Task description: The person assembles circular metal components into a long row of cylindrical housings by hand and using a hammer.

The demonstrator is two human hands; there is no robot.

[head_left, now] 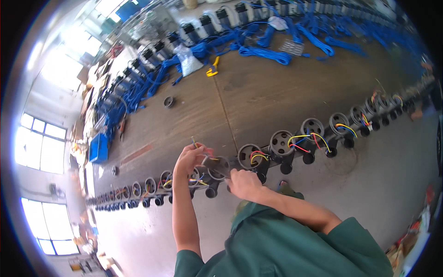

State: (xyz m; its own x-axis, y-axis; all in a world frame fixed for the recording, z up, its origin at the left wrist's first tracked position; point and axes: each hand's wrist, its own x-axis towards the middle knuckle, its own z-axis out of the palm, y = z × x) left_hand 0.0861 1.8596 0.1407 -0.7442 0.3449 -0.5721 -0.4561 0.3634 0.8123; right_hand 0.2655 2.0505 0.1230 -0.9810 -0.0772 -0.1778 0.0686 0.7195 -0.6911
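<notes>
A long row of round dark grey motor housings, with coloured wires coming out of many, runs along the table's near edge. Over one housing (221, 176) in the middle, my left hand (186, 160) pinches a few thin coloured wires (195, 145), whose ends stick up past the fingers. My right hand (245, 184) is closed at the right side of this housing; what lies in its fingers is hidden. Just right of it sits another housing (249, 156) with red and yellow wires. Black round stubs hang below the housings.
Across the brown table (184, 120), coils of blue cable (265, 54) lie before a row of cylindrical motors (206, 24). Yellow-handled cutters (212, 68), a white plastic bag (188, 61), a loose dark ring (169, 101) and a blue bin (98, 148) are there too.
</notes>
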